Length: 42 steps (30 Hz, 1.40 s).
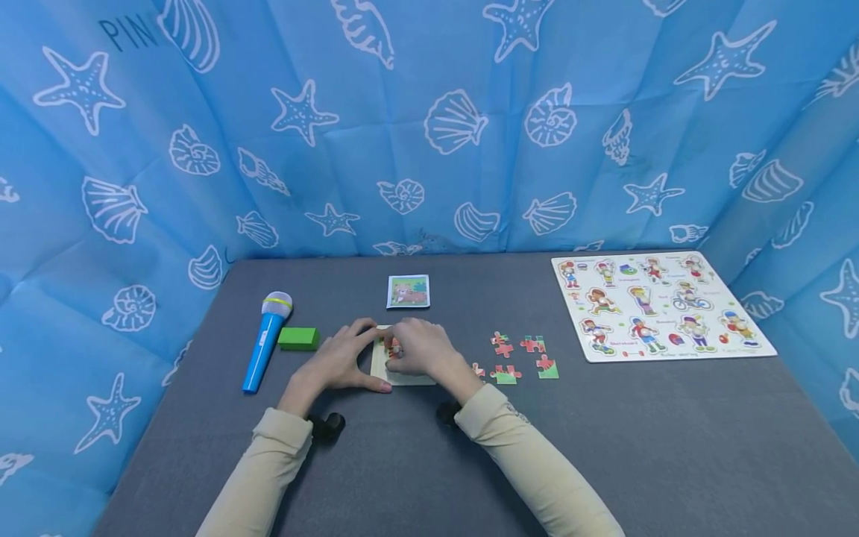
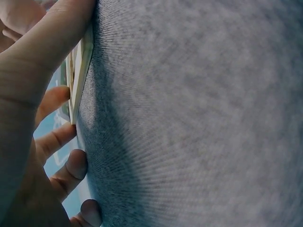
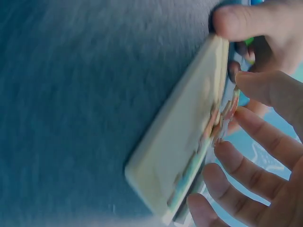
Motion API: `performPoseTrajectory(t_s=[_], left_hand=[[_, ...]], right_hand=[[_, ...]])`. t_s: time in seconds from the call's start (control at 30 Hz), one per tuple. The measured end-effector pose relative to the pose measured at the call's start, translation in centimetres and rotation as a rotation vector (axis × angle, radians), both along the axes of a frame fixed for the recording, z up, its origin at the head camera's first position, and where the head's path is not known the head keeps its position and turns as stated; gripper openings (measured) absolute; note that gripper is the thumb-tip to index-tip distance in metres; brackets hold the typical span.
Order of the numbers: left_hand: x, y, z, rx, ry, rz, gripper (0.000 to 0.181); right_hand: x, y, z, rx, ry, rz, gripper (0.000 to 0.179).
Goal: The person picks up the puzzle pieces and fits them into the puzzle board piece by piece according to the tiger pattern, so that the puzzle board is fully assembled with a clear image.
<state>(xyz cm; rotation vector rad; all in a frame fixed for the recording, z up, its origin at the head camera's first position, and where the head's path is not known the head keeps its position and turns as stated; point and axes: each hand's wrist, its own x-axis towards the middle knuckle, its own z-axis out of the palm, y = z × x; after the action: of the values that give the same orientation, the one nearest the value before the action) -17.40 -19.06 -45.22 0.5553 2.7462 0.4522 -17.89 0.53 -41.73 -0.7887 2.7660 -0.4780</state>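
Observation:
A small pale wooden puzzle tray (image 1: 412,380) lies on the dark grey table, with red and green puzzle pieces inside. Along its left side, my left hand (image 1: 341,359) holds it between the thumb at the near edge and fingers toward the far edge. Over the tray, my right hand (image 1: 424,349) pinches a reddish puzzle piece (image 3: 231,108) between thumb and index finger, the other fingers spread. The right hand hides part of the tray in the head view. Several loose puzzle pieces (image 1: 505,374) lie to the right of that hand.
A picture card (image 1: 408,291) lies beyond the tray. To the left are a green block (image 1: 299,338) and a blue toy microphone (image 1: 264,350). A white board with sports figures (image 1: 661,306) lies at the far right. A blue curtain (image 1: 403,134) hangs behind the table.

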Motion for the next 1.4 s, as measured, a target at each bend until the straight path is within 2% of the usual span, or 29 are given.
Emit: performPoseTrajectory(t_s=[0.13,0.3,0.5,0.63,0.87,1.07,1.4], left_hand=[[0.1,-0.1,-0.1,0.009,0.016,-0.014,0.098],[0.1,-0.1,-0.1,0.019,0.025,-0.015,0.097],[0.2,-0.1,0.0,0.015,0.023,-0.012,0.098],[0.1,0.0,0.1,0.007,0.016,-0.011,0.099],[0.1,0.0,0.0,0.003,0.012,0.003,0.101],[0.0,0.0,-0.2,-0.001,0.023,0.003,0.101],[-0.1,0.0,-0.2,-0.009,0.017,0.007,0.101]], right_hand=[[0.1,-1.0,-0.5,0.022,0.014,0.01,0.017],[0.2,-1.7,-1.0,0.024,0.052,0.003,0.021],[0.2,-1.6,-1.3,-0.002,0.101,-0.004,0.024],[0.2,-1.2,-1.3,-0.026,0.123,-0.003,0.019],[0.1,-1.3,-1.6,-0.03,0.102,-0.025,0.011],[0.1,-1.5,-1.8,-0.024,0.118,-0.053,0.007],[0.0,-0.5,-1.3,-0.032,0.077,-0.071,0.021]])
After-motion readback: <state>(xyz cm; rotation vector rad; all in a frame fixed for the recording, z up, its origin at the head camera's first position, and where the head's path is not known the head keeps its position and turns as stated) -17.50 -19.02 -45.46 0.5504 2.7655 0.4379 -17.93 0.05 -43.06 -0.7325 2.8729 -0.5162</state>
